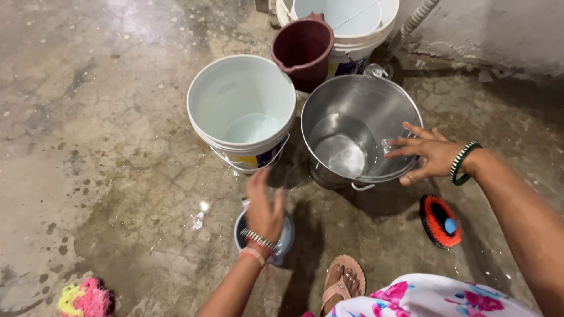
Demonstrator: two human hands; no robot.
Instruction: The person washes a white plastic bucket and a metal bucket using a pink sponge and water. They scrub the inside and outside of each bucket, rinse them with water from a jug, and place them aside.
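Sandal [342,282] and floral cloth sit lowest in view, right under me. Just ahead, my left hand [264,208] hangs over a small pan [286,238] on the wet floor [106,176], fingers straight and loose, holding nothing. It is blurred, so I cannot tell whether it touches the pan.

My right hand [426,154] lies on the near rim of the steel bucket [376,105], fingers spread wide, resting rather than clamped. That bucket stands tilted toward me with a little water at the bottom, touching the white bucket [235,88] on its left. A maroon jug [302,47] and a second white bucket [358,29] stand behind. A red brush [440,222] lies below my right wrist, and a pink and yellow scrubber [82,298] is well apart at the left.

I judge this as steadying the steel bucket for washing. Any next move calls for fingers curled firmly over that rim, since wet steel slips.
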